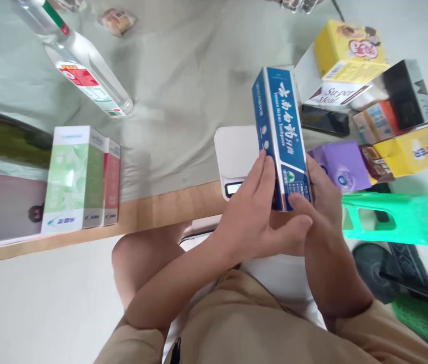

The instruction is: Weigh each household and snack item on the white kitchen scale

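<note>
Blue toothpaste box [280, 129] upright betw. both hands, long axis near-vertical.

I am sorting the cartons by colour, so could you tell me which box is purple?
The purple box lies just right of the hands, beside the blue toothpaste box they hold; its neighbours are yellow, black or orange.

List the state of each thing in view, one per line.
blue toothpaste box: closed, held upright in both hands
left hand: gripping the box
right hand: gripping the box
white scale: display lit, platform bare
clear bottle: lying down
green box: standing, closed
</note>
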Action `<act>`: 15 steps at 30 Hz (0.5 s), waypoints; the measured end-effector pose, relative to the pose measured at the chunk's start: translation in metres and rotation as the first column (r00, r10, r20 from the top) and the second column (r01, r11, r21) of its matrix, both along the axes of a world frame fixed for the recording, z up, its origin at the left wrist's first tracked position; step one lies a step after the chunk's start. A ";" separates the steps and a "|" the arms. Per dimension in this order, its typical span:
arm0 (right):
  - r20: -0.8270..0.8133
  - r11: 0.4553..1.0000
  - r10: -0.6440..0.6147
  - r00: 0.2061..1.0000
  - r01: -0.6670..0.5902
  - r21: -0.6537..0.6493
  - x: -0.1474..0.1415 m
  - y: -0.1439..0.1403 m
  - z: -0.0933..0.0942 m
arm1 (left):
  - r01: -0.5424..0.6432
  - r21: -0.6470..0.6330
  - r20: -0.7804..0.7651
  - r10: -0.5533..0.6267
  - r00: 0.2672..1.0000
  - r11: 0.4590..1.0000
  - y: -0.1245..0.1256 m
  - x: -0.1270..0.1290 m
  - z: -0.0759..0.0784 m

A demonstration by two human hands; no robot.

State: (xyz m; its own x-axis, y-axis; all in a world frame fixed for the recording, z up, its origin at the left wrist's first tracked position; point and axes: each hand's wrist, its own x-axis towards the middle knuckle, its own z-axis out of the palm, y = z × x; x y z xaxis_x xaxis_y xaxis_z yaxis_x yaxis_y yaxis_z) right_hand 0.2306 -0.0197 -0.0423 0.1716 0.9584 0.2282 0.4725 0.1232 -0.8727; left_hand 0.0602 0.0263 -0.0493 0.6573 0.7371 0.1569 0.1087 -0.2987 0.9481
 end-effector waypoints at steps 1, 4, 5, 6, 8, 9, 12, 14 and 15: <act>-0.028 1.000 -0.009 1.000 0.009 0.001 0.001 -0.006 0.005 | 0.018 0.056 0.012 -0.019 1.000 0.998 -0.004 0.001 0.000; 0.017 0.997 -0.080 0.997 0.080 0.003 0.009 -0.018 0.015 | 0.078 0.164 0.028 -0.084 0.996 0.983 -0.010 0.007 -0.002; 0.068 0.992 -0.126 0.990 0.128 -0.013 0.014 -0.020 0.016 | 0.103 0.172 0.028 -0.109 0.994 0.980 -0.010 0.009 -0.003; 0.124 0.983 -0.175 0.977 0.181 -0.035 0.018 -0.022 0.017 | 0.128 0.171 0.027 -0.135 0.991 0.977 -0.010 0.012 -0.004; 0.185 0.964 -0.239 0.953 0.256 -0.072 0.030 -0.024 0.018 | 0.177 0.165 0.030 -0.184 0.982 0.970 -0.008 0.016 -0.005; 0.163 0.960 -0.250 0.954 0.267 -0.089 0.037 -0.026 0.017 | 0.199 0.172 0.039 -0.208 0.977 0.965 -0.007 0.017 -0.005; -0.002 0.958 -0.282 0.959 0.281 -0.061 0.070 -0.029 0.018 | 0.240 0.194 0.083 -0.259 0.962 0.951 -0.003 0.018 -0.003; -0.058 0.939 -0.333 0.941 0.336 0.066 0.105 -0.027 0.026 | 0.226 0.158 0.092 -0.242 0.966 0.961 0.003 0.015 0.001; -0.067 0.916 -0.361 0.930 0.367 0.163 0.126 -0.023 0.033 | 0.208 0.124 0.082 -0.220 0.972 0.970 0.006 0.012 0.003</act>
State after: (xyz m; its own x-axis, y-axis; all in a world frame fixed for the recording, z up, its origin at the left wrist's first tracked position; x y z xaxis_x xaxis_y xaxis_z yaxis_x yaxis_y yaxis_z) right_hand 0.3561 -0.0431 -0.0097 0.5116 0.7759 0.3691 0.4826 0.0959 -0.8706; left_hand 0.0724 0.0324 -0.0459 0.7758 0.5545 0.3011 -0.0584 -0.4120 0.9093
